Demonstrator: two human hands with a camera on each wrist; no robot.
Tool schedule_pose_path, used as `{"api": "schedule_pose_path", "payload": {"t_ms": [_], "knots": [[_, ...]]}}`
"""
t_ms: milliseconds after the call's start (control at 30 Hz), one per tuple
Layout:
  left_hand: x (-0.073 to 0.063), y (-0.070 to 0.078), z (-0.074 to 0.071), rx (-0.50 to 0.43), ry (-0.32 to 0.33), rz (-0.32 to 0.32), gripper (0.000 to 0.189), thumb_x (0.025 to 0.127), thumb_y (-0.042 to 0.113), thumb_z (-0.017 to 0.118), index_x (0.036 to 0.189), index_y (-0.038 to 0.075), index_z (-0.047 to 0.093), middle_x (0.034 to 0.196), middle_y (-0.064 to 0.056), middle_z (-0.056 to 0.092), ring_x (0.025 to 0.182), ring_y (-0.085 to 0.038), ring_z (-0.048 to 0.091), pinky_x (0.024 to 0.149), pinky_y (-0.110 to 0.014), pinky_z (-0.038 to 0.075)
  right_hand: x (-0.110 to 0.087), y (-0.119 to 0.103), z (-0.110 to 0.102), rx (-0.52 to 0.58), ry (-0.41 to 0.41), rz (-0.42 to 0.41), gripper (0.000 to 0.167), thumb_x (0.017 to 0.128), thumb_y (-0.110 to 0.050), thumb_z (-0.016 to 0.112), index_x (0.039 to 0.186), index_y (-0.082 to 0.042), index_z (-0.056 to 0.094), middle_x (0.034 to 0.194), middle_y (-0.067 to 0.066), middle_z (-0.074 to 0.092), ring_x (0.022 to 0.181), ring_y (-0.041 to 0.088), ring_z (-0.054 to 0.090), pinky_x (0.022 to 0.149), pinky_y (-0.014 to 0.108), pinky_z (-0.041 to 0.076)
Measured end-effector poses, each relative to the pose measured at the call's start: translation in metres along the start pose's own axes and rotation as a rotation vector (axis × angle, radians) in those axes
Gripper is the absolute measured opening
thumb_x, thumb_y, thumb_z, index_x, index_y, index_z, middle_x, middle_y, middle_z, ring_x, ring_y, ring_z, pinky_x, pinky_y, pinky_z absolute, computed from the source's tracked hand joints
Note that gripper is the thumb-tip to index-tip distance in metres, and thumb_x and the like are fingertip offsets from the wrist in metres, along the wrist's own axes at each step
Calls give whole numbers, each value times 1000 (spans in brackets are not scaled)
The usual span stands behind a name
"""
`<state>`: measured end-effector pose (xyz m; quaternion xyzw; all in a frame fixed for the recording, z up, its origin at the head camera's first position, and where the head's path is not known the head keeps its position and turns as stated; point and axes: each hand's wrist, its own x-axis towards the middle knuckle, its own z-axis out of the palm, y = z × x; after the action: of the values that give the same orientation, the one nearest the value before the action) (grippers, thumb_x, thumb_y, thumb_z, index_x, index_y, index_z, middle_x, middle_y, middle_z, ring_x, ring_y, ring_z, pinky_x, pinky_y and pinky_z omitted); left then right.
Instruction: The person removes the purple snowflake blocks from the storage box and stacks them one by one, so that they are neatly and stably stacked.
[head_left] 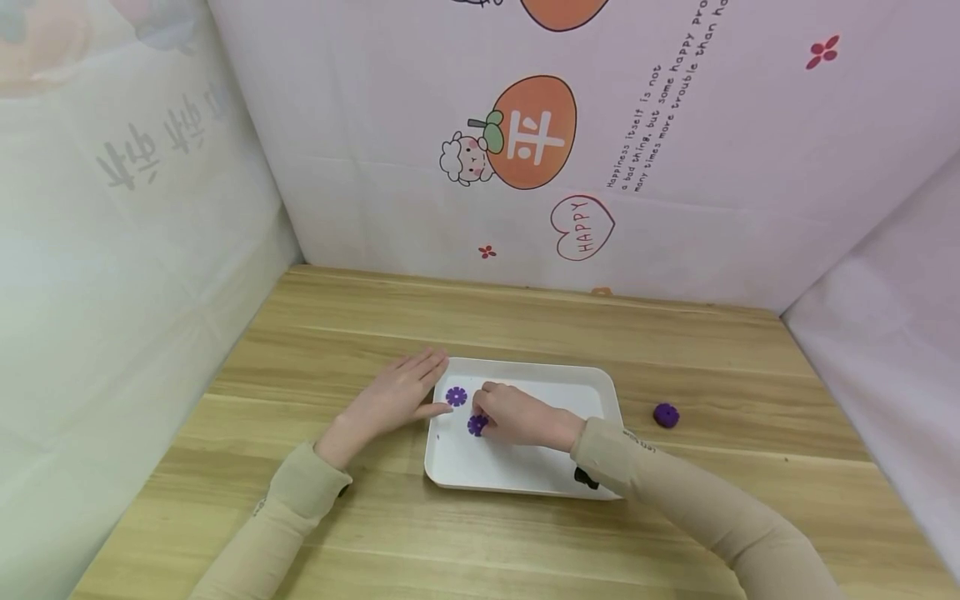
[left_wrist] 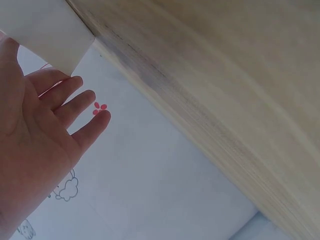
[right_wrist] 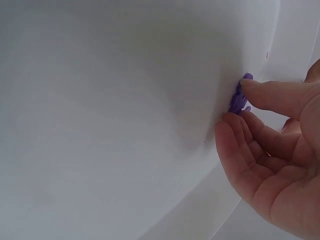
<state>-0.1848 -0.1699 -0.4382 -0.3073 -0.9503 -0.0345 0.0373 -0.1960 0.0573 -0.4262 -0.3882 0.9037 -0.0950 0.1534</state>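
A white tray (head_left: 517,471) lies on the wooden table. Inside it, near the left wall, a purple notched disc (head_left: 456,397) with a small centre hole lies flat. My right hand (head_left: 516,414) is over the tray and pinches another purple disc (head_left: 477,426) between thumb and fingers. In the right wrist view this pinched disc (right_wrist: 239,100) is seen nearly edge-on, close to the tray floor. My left hand (head_left: 396,397) rests at the tray's left rim, fingers extended and thumb reaching over the edge. Its palm and spread fingers (left_wrist: 82,107) show in the left wrist view.
Right of the tray, a thick purple piece (head_left: 666,415), perhaps stacked discs, sits on the wooden table (head_left: 420,308). Printed white cloth (head_left: 390,208) stands behind the table and along both sides. A black device (head_left: 587,477) is under the right cuff.
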Motion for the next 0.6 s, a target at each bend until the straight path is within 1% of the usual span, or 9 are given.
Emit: {"api": "schedule_pose_path", "payload": {"t_ms": [200,300,500,600], "knots": [[-1,0,0,4,23,15,78,95,56,55,148,0,43,156,-17,42,144,-35,42,118,-51,40,-3,1,-2,-2,10,8,17,88,-6,73,104,-2,68,99,7,68,85,13,64,76,23,59],[0,0,0,6,27,17,78,95,56,55,148,0,43,156,-17,42,144,-35,42,118,-51,40,-6,2,-6,9,28,6,17,87,-4,73,102,-1,69,98,8,68,84,14,64,76,24,59],[0,0,1,0,7,2,79,95,57,54,149,1,41,157,-16,40,145,-35,41,119,-51,39,-15,6,-14,2,75,-17,16,85,-3,74,100,1,69,94,10,68,80,14,61,73,25,58],[0,1,-1,-2,8,5,78,95,56,55,149,1,41,156,-17,41,144,-35,41,118,-51,40,-19,10,-16,-7,83,-13,16,85,-4,75,99,0,69,93,9,67,78,13,59,71,24,56]]}}
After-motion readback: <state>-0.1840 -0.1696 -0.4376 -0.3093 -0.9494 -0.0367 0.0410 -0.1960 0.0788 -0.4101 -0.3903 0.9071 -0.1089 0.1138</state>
